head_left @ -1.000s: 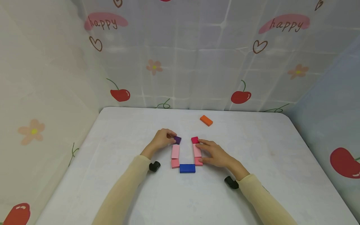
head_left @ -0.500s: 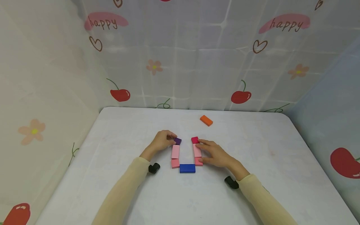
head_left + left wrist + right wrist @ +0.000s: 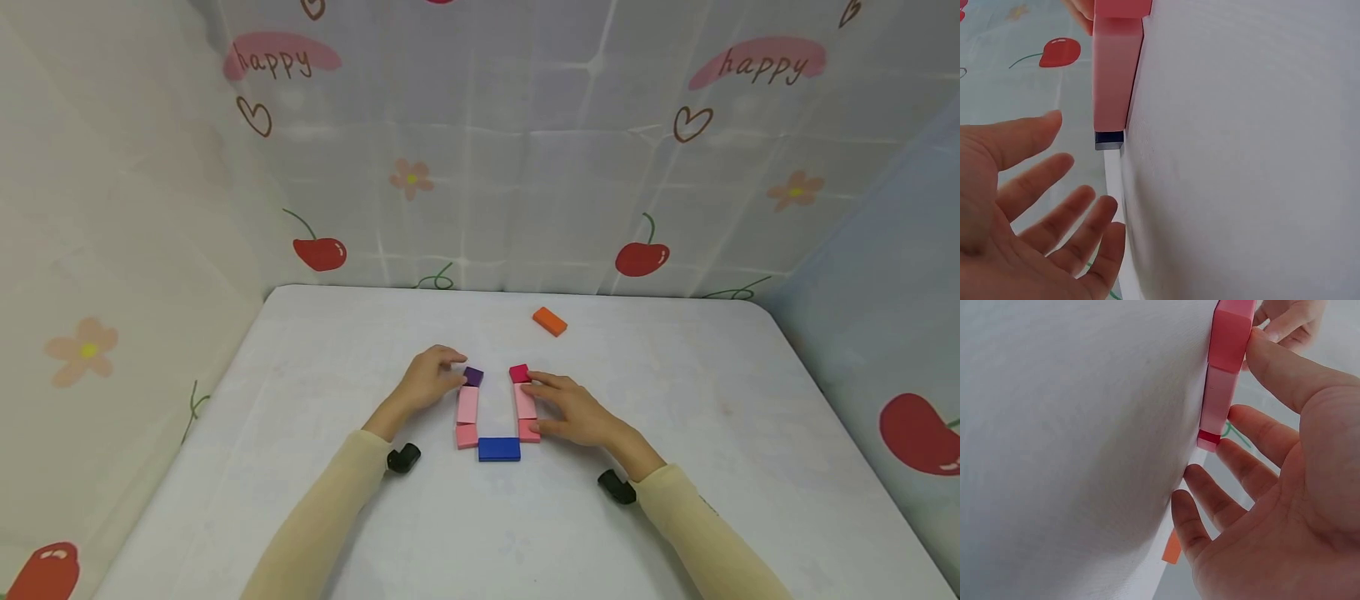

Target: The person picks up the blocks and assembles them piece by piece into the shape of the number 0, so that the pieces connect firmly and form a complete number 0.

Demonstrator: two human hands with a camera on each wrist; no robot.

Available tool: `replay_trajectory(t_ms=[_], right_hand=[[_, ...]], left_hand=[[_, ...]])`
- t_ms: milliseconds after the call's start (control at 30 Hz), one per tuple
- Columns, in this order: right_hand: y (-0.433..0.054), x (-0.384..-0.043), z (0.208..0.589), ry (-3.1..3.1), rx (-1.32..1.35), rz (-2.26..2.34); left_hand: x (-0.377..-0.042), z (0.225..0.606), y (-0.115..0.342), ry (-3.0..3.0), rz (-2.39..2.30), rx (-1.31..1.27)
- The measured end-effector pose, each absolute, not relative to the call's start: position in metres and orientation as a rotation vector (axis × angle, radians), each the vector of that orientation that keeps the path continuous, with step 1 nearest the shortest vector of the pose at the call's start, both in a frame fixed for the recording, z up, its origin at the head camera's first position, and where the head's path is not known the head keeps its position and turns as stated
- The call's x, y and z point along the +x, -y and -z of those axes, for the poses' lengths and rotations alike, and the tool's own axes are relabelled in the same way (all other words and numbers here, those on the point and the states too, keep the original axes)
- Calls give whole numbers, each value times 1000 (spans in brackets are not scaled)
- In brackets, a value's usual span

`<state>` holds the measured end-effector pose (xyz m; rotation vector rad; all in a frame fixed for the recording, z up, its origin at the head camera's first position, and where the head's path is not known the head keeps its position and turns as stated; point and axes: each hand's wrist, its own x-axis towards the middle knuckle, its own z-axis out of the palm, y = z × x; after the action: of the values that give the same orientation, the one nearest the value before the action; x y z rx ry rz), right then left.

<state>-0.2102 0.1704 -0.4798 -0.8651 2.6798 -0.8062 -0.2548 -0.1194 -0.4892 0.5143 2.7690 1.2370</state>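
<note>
Small rectangular blocks form a U on the table. Its left side has a dark purple block [image 3: 473,377] at the far end, then a light pink block [image 3: 468,406] and a pink block [image 3: 467,437]. A blue block [image 3: 499,450] lies across the near end. On the right are a magenta block [image 3: 519,373], a light pink block [image 3: 525,402] and a pink block [image 3: 528,430]. My left hand [image 3: 427,380] is beside the purple block, fingers spread and apart from it in the left wrist view. My right hand [image 3: 579,415] rests its fingertips along the right side.
An orange block [image 3: 550,322] lies alone toward the back of the white table [image 3: 637,350]. Printed curtains [image 3: 517,192] rise behind and at both sides. Each wrist carries a black camera, the left camera [image 3: 403,458] and the right camera [image 3: 617,487].
My left hand has let go of the purple block and drawn back slightly to the left. The purple block has settled a little nearer, against the light pink one. The right hand stays put.
</note>
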Motion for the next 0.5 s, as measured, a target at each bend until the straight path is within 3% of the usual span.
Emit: replay_trajectory(t_ms=[500], right_hand=[[-171,-210,482,-2685,-871,811]], left_hand=[[-226,483,129,-2605,-1081,665]])
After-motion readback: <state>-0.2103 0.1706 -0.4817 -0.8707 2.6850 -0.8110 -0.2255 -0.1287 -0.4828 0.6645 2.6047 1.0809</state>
